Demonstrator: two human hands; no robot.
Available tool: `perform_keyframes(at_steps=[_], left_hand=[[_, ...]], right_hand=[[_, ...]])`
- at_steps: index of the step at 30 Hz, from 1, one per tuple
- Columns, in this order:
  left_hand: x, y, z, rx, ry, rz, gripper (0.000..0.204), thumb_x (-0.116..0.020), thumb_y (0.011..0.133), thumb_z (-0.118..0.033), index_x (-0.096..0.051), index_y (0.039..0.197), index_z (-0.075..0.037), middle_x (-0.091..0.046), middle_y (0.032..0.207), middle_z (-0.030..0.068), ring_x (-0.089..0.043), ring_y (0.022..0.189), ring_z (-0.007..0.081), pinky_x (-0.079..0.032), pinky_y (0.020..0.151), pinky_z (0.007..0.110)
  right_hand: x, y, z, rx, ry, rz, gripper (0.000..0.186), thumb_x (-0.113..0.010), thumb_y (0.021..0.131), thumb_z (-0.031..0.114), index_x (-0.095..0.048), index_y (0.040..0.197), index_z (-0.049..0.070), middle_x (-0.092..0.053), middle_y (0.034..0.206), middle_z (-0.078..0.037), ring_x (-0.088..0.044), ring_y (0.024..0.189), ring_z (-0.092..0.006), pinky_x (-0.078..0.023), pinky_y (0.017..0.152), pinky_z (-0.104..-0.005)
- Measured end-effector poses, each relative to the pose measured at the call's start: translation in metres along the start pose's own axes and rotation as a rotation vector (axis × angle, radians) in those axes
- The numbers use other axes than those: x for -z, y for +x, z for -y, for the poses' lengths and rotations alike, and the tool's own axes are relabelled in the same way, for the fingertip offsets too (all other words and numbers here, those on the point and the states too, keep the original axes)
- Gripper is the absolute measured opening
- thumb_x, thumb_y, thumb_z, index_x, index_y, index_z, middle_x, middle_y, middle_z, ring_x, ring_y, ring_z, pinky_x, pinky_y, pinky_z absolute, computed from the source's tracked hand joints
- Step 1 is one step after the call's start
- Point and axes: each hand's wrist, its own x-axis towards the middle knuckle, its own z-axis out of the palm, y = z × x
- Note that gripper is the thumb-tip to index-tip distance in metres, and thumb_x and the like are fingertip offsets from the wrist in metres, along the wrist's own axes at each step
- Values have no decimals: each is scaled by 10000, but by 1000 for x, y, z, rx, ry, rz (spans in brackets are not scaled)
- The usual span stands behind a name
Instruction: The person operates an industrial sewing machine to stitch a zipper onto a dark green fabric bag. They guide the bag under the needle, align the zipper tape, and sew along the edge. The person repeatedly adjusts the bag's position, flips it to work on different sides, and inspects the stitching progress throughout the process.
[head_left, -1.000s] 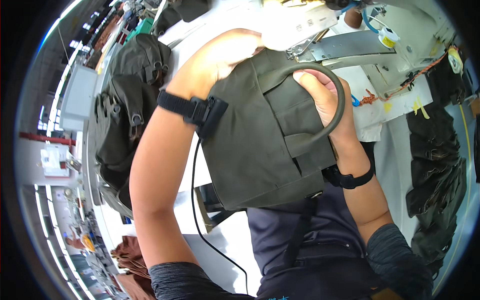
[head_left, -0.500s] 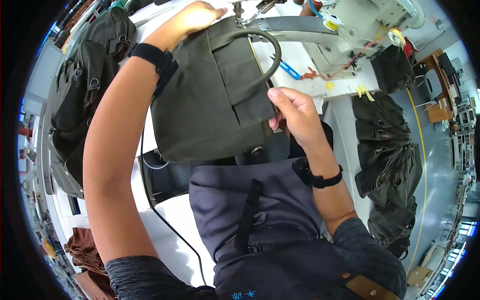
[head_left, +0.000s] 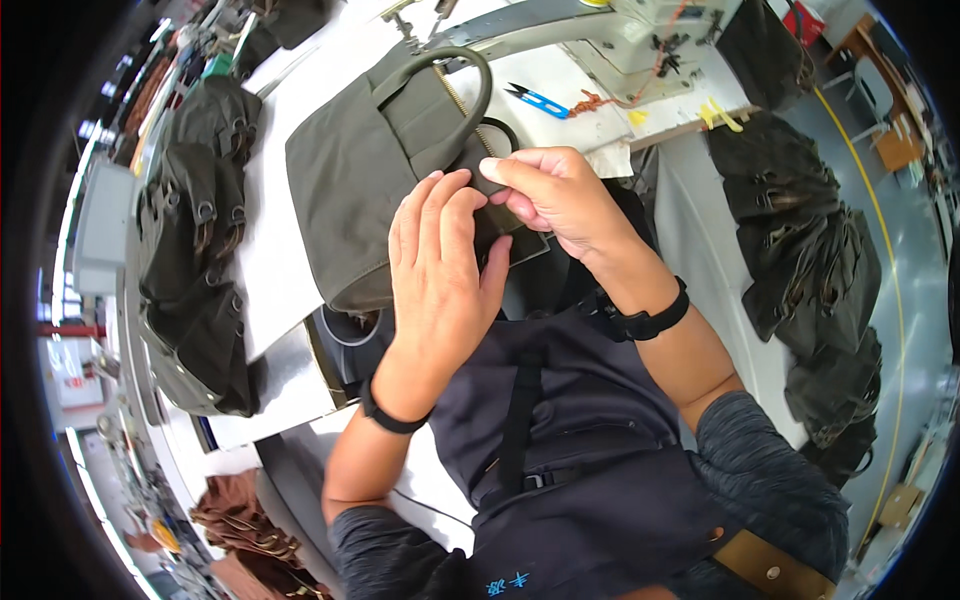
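Handbag [head_left: 365,180], olive, I logged left of right hand [head_left: 560,200], which pinched its zipped edge; left hand [head_left: 438,270] lay unclenched atop.

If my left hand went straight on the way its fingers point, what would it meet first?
Probably the handle of the dark green bag, just beyond your left hand; depth is unclear.

The left hand [head_left: 440,255] covers one side of the bag [head_left: 345,165], so what is under its palm cannot be seen. The right hand [head_left: 560,200] hides the bit of bag edge that it pinches. The sewing machine [head_left: 625,65] is cut by the upper border, the brown cloth [head_left: 240,510] by the lower one. Far left, small background objects are too blurred to tell.
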Motion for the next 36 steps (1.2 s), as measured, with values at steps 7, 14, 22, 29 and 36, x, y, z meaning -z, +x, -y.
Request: perform_keyframes(at_steps=[7,14,22,29,36], left_hand=[[-20,4,24,-164,160,-306,296,-810,832,32,-739,1075,-122,-791,1103,9,-741,1022,219,-500,945,368],[-22,5,26,-148,119,-317,293,-798,823,64,-745,1037,-129,-801,1070,0,-747,955,194,-491,890,337],[-27,2,28,-142,135,-293,280,-806,822,37,-751,1037,-135,-796,1074,-13,-734,928,175,-492,887,343],[-23,3,26,-166,122,-285,295,-802,824,43,-759,1070,-114,-783,1085,12,-732,948,199,-508,876,366],[-22,3,30,-183,67,-332,337,-815,790,100,-752,1068,-79,-780,1103,58,-731,927,243,-541,834,368]], right_hand=[[-5,3,-13,-30,102,24,292,-736,1030,257,-719,921,-13,-580,668,17,-449,530,-20,-292,448,-196],[2,5,-24,60,4,85,319,-713,1051,300,-712,889,25,-588,690,36,-483,575,-26,-346,486,-201],[-1,12,-39,92,79,112,328,-676,1074,276,-670,825,63,-557,730,48,-473,697,-33,-382,629,-222],[-7,6,-42,166,160,118,343,-648,1097,268,-673,819,69,-523,720,60,-451,700,-36,-366,625,-230],[-12,13,-48,211,319,231,329,-652,1096,253,-670,820,74,-519,717,51,-449,695,-48,-373,639,-235]])
